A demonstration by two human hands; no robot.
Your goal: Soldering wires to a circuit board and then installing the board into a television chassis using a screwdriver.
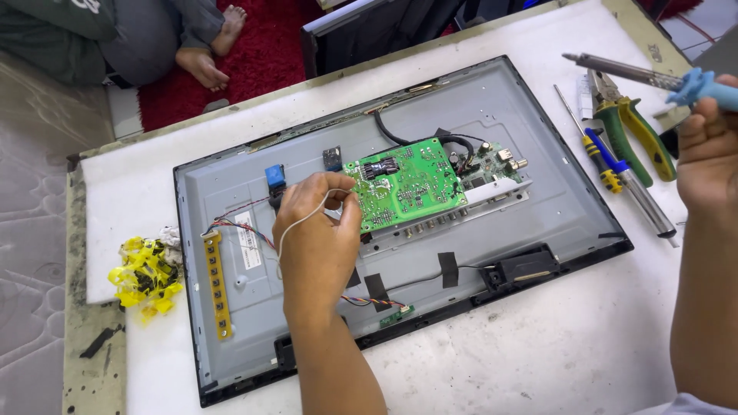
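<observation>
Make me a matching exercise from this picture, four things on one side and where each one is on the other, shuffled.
1. soldering iron
2. solder wire
3. yellow scraps
4. pliers

A. on the table beside the screwdriver
B. in the left hand, by the green board
C. in the right hand
D. on the table's left edge

Pairs: 1-C, 2-B, 3-D, 4-A
</observation>
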